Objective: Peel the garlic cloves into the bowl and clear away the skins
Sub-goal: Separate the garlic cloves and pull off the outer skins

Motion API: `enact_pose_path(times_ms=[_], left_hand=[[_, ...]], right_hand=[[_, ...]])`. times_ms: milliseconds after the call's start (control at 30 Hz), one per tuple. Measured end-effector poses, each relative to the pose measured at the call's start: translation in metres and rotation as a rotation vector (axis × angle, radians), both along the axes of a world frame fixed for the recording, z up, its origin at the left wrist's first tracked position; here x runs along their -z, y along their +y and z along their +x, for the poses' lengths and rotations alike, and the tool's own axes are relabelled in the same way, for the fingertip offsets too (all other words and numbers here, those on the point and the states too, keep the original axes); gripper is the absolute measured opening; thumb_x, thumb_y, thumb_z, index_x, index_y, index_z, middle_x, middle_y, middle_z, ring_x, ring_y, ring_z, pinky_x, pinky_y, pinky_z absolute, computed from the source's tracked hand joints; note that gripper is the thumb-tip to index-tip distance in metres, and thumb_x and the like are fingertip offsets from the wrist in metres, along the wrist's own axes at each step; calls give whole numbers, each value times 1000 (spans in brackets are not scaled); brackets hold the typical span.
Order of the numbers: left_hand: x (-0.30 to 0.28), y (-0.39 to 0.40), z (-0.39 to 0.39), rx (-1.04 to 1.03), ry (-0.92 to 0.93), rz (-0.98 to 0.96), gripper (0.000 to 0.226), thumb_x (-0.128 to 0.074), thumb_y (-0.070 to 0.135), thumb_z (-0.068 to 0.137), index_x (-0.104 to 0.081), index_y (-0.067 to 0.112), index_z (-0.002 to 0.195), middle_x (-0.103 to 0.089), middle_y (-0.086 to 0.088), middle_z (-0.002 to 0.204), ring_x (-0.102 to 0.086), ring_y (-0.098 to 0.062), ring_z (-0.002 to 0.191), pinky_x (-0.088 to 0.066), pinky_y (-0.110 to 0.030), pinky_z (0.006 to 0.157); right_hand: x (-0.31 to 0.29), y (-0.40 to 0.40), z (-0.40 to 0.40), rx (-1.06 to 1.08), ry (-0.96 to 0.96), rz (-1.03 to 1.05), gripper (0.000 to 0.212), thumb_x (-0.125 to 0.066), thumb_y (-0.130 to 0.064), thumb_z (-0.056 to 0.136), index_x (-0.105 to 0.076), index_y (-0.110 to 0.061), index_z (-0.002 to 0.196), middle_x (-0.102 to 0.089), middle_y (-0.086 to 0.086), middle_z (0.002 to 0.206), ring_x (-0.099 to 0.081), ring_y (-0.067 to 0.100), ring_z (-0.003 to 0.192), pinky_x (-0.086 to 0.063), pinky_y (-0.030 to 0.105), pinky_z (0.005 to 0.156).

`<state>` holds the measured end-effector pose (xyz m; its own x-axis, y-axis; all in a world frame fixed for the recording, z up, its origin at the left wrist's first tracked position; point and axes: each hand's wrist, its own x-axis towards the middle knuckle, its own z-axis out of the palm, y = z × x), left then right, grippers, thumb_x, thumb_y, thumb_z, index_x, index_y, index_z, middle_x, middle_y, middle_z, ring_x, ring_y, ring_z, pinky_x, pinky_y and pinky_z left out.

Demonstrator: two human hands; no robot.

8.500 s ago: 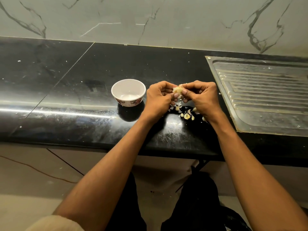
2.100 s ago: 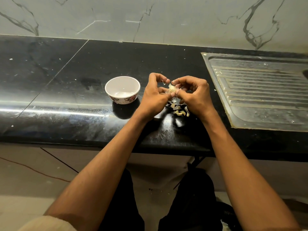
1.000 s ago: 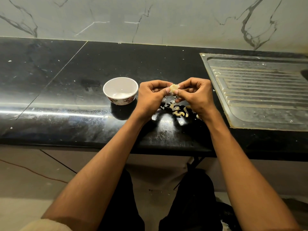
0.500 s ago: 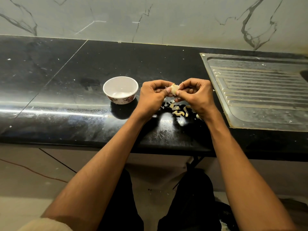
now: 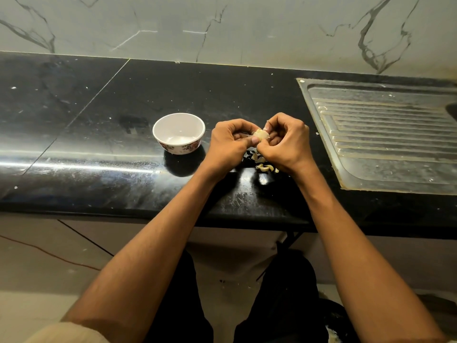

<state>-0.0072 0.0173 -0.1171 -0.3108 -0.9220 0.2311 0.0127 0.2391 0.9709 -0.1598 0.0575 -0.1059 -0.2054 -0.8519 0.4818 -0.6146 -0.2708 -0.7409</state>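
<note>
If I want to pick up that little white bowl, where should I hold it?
Hold the bowl by its rim on the left or far side. It stands upright and open, so fingers can probably hook over the edge. The left hand sits close on its right side.

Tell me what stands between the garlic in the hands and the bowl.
Only the left hand itself. It and the right hand pinch the garlic clove; the bowl sits just beyond the left hand, mouth open, counter between them bare.
</note>
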Motion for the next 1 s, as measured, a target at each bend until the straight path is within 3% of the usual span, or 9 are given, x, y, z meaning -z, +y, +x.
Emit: enact_pose_path(times_ms=[167, 267, 333, 467, 600, 767, 900, 1000], left_hand=[[1, 0, -2, -7, -17, -16, 15, -77, -4, 82, -76, 5, 94, -77, -18, 93, -75, -30, 87, -60, -50, 88], [0, 0, -2, -18, -11, -16, 13, -77, -2, 84, -77, 5, 94, -77, -17, 91, -71, -19, 82, -61, -40, 84], [0, 0, -3, -27, -7, -11, 13, -76, -2, 86, -76, 5, 97, -77, -15, 92, -74, -22, 85, -62, -39, 87], [1, -1, -1, -24, -3, 17, 18, -78, 5, 85, -75, 5, 103, -78, -14, 94, -76, -33, 93, -60, -51, 92], [2, -1, 1, -30, -35, 1, 24, -83, 17, 79, -76, 11, 101, -78, -13, 93, -73, -40, 94, -59, -57, 89], [-1, 0, -1, -60, -59, 12, 15, -77, 4, 86, -77, 9, 100, -78, -11, 91, -75, -31, 91, -60, -51, 90], [0, -1, 0, -70, -79, 1, 14, -75, 5, 86, -77, 11, 99, -78, -8, 89, -74, -21, 83, -61, -52, 87], [-1, 0, 0, -67, -72, -10, 14, -75, 8, 85, -77, 11, 99, -78, -10, 89, -75, -32, 89, -60, -53, 88]], right_hand=[[-1, -1, 1, 46, 40, -45, 16, -73, -21, 69, -63, -10, 76, -60, -9, 65, -49, 3, 50, -43, 19, 49], [0, -3, 0, 57, -4, -40, 7, -76, -13, 74, -69, -14, 77, -67, -10, 68, -57, 2, 53, -48, 19, 53], [-1, -3, -2, 52, -62, -19, 8, -80, -13, 76, -74, -17, 78, -72, -8, 70, -65, 4, 57, -55, 26, 54], [-4, -2, -5, 8, -199, 35, 6, -79, -6, 81, -80, -9, 87, -76, 4, 72, -74, 23, 59, -63, 43, 59], [-5, 1, -3, -2, -239, 48, 13, -80, 1, 83, -80, -8, 92, -77, 7, 76, -75, 25, 60, -63, 40, 57], [-8, 0, -3, -26, -308, 57, 12, -75, -2, 92, -79, -8, 101, -78, 8, 82, -76, 24, 63, -59, 31, 52], [-8, 1, -5, -33, -250, 61, 12, -72, -1, 93, -80, -8, 98, -78, 7, 82, -76, 23, 63, -62, 35, 56], [-5, 1, -8, -28, -206, 49, 11, -75, -4, 88, -81, -6, 97, -78, 6, 81, -76, 23, 63, -63, 40, 59]])
